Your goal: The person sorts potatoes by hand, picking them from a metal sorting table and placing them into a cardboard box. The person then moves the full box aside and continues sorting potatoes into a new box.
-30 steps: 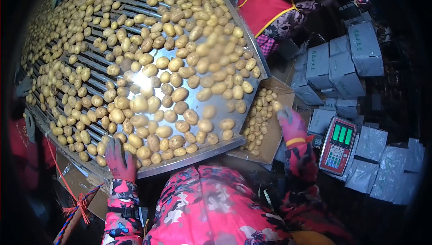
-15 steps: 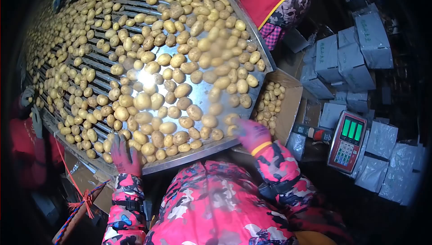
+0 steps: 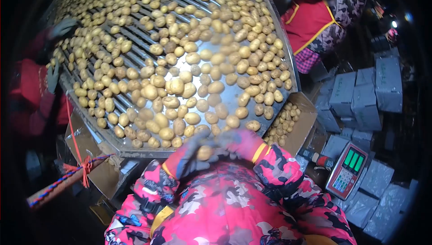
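Both of my gloved hands are close together at the near edge of a slatted metal sorting table (image 3: 135, 153) covered with potatoes. My left hand (image 3: 189, 153) is curled, with a potato (image 3: 204, 153) at its fingers, close in front of my jacket. Just to the right, my right hand (image 3: 240, 143) reaches toward the left one, its fingertips smeared by motion. Loose potatoes (image 3: 166, 133) lie right behind both hands on the smooth metal part of the table.
A cardboard box (image 3: 302, 125) holding potatoes stands at the table's right corner. Beyond it are a scale display (image 3: 346, 171) and stacked pale boxes (image 3: 364, 92). Gloved hands of a person (image 3: 53, 76) are at the left edge; another person in a red apron (image 3: 310, 24) stands across. A rope-wrapped bar (image 3: 67, 179) juts in at lower left.
My left hand has come off the potatoes at the table's left front and moved right, toward my body, now with a potato. My right hand has moved left beside it. The view has shifted.
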A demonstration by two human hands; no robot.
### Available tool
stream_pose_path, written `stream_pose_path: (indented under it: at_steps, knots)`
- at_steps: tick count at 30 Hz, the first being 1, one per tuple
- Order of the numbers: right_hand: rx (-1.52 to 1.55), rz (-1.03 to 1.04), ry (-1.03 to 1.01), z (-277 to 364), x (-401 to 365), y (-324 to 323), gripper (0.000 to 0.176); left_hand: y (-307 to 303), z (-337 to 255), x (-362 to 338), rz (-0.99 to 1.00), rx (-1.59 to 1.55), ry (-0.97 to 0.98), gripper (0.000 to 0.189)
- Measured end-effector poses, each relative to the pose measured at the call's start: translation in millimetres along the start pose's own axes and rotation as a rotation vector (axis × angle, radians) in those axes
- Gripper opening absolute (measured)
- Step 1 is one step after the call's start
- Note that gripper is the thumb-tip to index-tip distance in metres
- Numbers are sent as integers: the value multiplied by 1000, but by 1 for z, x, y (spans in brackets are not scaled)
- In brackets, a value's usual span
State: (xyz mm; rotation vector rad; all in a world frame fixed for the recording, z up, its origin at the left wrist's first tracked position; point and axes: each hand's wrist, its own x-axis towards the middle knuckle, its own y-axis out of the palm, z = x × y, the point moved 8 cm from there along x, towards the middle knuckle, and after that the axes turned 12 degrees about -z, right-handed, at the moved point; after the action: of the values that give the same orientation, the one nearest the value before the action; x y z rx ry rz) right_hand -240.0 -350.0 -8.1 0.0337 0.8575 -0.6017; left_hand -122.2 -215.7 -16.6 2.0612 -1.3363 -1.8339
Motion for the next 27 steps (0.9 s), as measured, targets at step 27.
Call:
stream_pose_path:
  at_steps: [27]
  knots:
    - [-338,252,-341,57,19,185,34,-420,-23,-330,-257,-988,1152,45]
